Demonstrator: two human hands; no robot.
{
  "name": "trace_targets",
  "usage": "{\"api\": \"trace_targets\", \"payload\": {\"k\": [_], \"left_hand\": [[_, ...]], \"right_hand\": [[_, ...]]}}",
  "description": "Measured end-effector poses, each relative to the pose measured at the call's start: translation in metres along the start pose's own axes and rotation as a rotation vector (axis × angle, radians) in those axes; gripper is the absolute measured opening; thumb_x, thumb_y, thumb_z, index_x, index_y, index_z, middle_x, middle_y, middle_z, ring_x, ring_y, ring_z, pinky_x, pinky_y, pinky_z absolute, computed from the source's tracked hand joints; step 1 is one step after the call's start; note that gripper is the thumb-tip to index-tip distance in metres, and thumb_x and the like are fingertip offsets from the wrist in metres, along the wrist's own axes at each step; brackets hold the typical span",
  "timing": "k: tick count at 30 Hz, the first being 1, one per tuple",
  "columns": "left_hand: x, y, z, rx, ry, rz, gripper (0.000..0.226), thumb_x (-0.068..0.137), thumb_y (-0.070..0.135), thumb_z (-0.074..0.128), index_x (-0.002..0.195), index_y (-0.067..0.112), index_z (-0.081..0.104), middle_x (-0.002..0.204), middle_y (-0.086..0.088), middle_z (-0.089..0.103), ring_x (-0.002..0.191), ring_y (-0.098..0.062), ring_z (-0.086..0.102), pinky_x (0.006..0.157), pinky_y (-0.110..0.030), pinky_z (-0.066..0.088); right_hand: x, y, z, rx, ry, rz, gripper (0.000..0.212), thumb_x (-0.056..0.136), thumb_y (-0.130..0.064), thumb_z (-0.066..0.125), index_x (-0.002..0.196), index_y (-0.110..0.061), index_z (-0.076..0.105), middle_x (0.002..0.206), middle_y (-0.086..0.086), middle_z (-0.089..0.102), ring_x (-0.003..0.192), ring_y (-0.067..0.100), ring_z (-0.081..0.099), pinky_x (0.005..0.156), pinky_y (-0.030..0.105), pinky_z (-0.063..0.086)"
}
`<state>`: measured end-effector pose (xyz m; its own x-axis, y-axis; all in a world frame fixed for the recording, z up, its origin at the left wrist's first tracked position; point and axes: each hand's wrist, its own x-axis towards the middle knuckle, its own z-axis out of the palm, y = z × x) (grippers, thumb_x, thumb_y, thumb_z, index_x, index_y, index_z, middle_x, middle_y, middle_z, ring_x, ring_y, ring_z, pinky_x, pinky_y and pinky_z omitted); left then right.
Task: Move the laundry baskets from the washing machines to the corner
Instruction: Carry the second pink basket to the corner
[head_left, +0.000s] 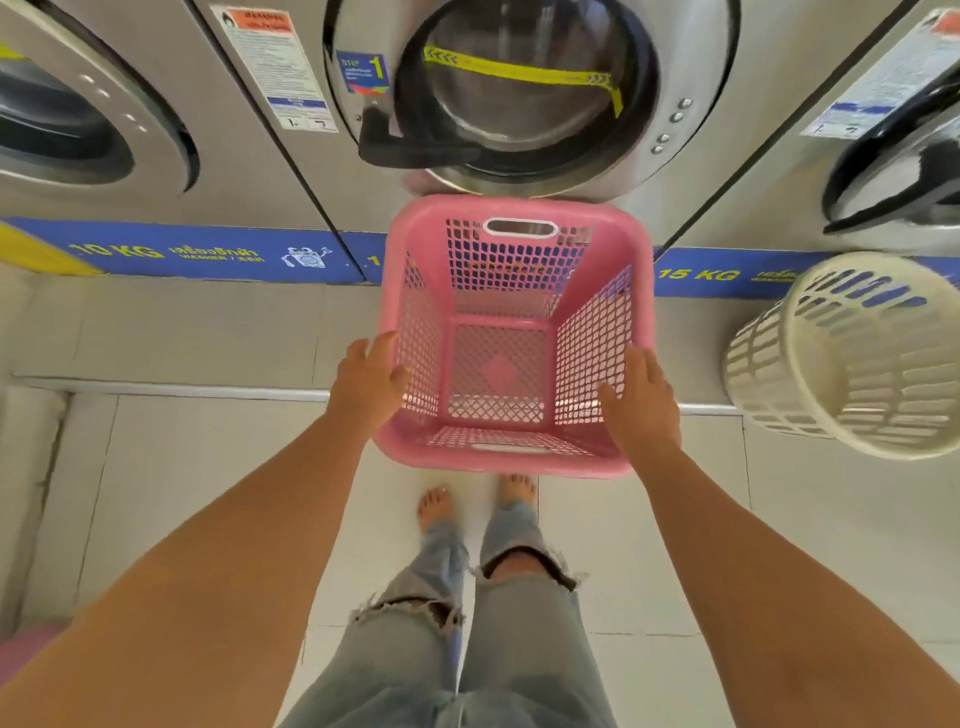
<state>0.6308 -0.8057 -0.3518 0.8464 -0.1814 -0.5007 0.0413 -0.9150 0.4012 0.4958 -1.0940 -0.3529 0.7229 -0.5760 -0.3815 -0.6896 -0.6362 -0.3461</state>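
Observation:
A pink square mesh laundry basket (519, 457) is right in front of the middle washing machine (524, 88), below its round door, and it is empty. My left hand (366, 384) grips its left rim, fingers curled over the edge. On the right rim lies my right hand (641, 400), fingers reaching inside the wall. Whether the basket rests on the step or hangs above it, I cannot tell. A cream round slatted basket (852, 358) stands to the right, before the right-hand machine (893, 145).
Three steel front-loading washers stand in a row on a raised tiled step (182, 322) with a blue label band (208, 254). White floor tiles (208, 493) lie below. My bare feet and torn jeans (467, 623) are under the basket. Something pink (26, 649) shows at the lower left edge.

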Motion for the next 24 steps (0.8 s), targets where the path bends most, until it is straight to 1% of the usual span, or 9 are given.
{"api": "trace_targets", "payload": {"k": [2, 6, 8, 10, 13, 15, 19, 21, 24], "left_hand": [[0.010, -0.001, 0.007, -0.024, -0.002, -0.055, 0.051, 0.093, 0.032, 0.047, 0.143, 0.026, 0.037, 0.145, -0.023, 0.036, 0.131, -0.044, 0.041, 0.104, -0.053, 0.041], [0.033, 0.003, 0.023, -0.032, 0.003, -0.135, 0.058, 0.094, 0.027, 0.054, 0.148, 0.034, 0.031, 0.156, -0.017, 0.022, 0.138, -0.041, 0.035, 0.109, -0.051, 0.038], [0.046, 0.007, 0.030, -0.010, 0.010, -0.150, 0.061, 0.095, 0.026, 0.055, 0.149, 0.034, 0.030, 0.159, -0.016, 0.015, 0.142, -0.040, 0.029, 0.111, -0.050, 0.033], [0.060, 0.009, 0.037, -0.009, 0.022, -0.165, 0.062, 0.094, 0.028, 0.055, 0.149, 0.037, 0.028, 0.160, -0.015, 0.013, 0.142, -0.040, 0.028, 0.113, -0.049, 0.031], [0.080, 0.010, 0.048, -0.058, 0.058, -0.213, 0.063, 0.093, 0.032, 0.056, 0.149, 0.039, 0.027, 0.155, -0.014, 0.019, 0.137, -0.040, 0.035, 0.112, -0.050, 0.035], [0.090, 0.009, 0.054, -0.091, 0.083, -0.244, 0.063, 0.093, 0.029, 0.056, 0.148, 0.040, 0.028, 0.151, -0.014, 0.024, 0.131, -0.040, 0.042, 0.109, -0.050, 0.038], [0.102, 0.002, 0.061, -0.039, 0.118, -0.202, 0.067, 0.092, 0.014, 0.053, 0.147, 0.043, 0.028, 0.147, -0.014, 0.027, 0.124, -0.041, 0.047, 0.104, -0.050, 0.043], [0.102, 0.000, 0.062, 0.018, 0.137, -0.167, 0.071, 0.091, 0.007, 0.048, 0.147, 0.046, 0.026, 0.144, -0.013, 0.029, 0.117, -0.041, 0.051, 0.099, -0.049, 0.047], [0.097, 0.001, 0.063, 0.038, 0.182, -0.151, 0.070, 0.092, 0.007, 0.046, 0.146, 0.047, 0.027, 0.138, -0.012, 0.036, 0.111, -0.041, 0.055, 0.097, -0.047, 0.047]], "right_hand": [[0.019, 0.005, 0.001, 0.005, -0.018, -0.010, 0.064, 0.092, -0.027, 0.053, 0.149, -0.015, 0.027, 0.159, 0.012, 0.022, 0.135, 0.039, 0.037, 0.109, 0.048, 0.032], [0.055, 0.025, 0.004, -0.018, -0.062, 0.009, 0.067, 0.093, -0.031, 0.052, 0.151, -0.018, 0.021, 0.161, 0.015, 0.011, 0.137, 0.041, 0.032, 0.109, 0.051, 0.033], [0.071, 0.037, 0.006, -0.046, -0.075, 0.016, 0.067, 0.094, -0.034, 0.051, 0.151, -0.024, 0.018, 0.162, 0.014, 0.007, 0.139, 0.042, 0.029, 0.108, 0.053, 0.033], [0.086, 0.047, 0.010, -0.052, -0.105, 0.020, 0.068, 0.094, -0.034, 0.051, 0.151, -0.032, 0.014, 0.162, 0.013, 0.004, 0.139, 0.043, 0.027, 0.106, 0.055, 0.034], [0.105, 0.055, 0.020, 0.003, -0.132, -0.043, 0.070, 0.092, -0.032, 0.053, 0.150, -0.041, 0.015, 0.163, 0.009, 0.002, 0.140, 0.042, 0.028, 0.105, 0.055, 0.036], [0.116, 0.057, 0.027, 0.045, -0.112, -0.086, 0.069, 0.092, -0.032, 0.054, 0.149, -0.043, 0.018, 0.163, 0.008, 0.003, 0.137, 0.041, 0.034, 0.103, 0.052, 0.040], [0.125, 0.059, 0.038, 0.118, -0.026, -0.146, 0.066, 0.091, -0.021, 0.052, 0.146, -0.046, 0.025, 0.161, 0.002, 0.009, 0.124, 0.034, 0.052, 0.086, 0.050, 0.055], [0.125, 0.061, 0.040, 0.137, 0.000, -0.157, 0.067, 0.091, -0.015, 0.050, 0.145, -0.046, 0.027, 0.161, -0.001, 0.011, 0.118, 0.032, 0.056, 0.086, 0.047, 0.055], [0.123, 0.062, 0.039, 0.136, 0.006, -0.142, 0.064, 0.093, -0.013, 0.048, 0.146, -0.043, 0.030, 0.161, -0.002, 0.010, 0.117, 0.034, 0.057, 0.088, 0.047, 0.053]]}}
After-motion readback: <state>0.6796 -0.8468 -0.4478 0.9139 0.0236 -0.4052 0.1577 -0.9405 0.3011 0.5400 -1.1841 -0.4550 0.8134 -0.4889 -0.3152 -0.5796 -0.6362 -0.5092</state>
